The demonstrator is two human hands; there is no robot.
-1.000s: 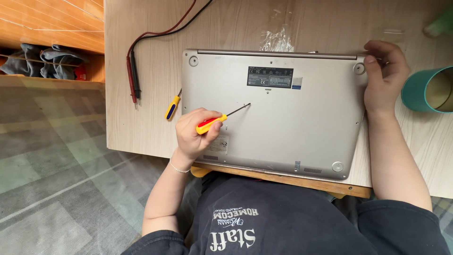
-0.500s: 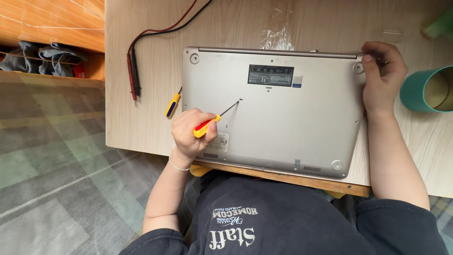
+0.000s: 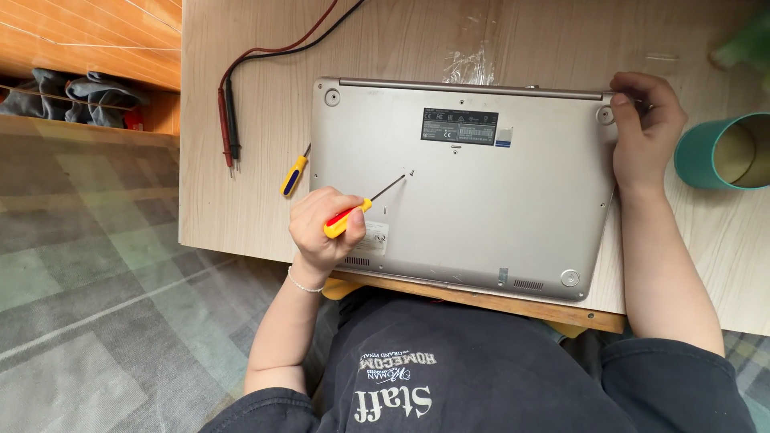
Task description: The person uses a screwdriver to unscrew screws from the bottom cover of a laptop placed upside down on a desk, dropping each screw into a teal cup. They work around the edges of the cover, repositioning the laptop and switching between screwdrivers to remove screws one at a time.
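A silver laptop lies bottom-up on the light wooden table. My left hand grips a screwdriver with a red and yellow handle. Its thin shaft slants up to the right, and the tip rests on the laptop's base near a small screw at the middle. My right hand is closed over the laptop's far right corner, fingers pinching the edge by a round rubber foot.
A second screwdriver with a yellow and blue handle lies left of the laptop. Red and black test probes with their leads lie further left. A teal cup stands at the right, and crumpled clear plastic lies behind the laptop.
My left hand and the screwdriver have shifted a little to the left across the laptop's base. My right hand stays on the far right corner.
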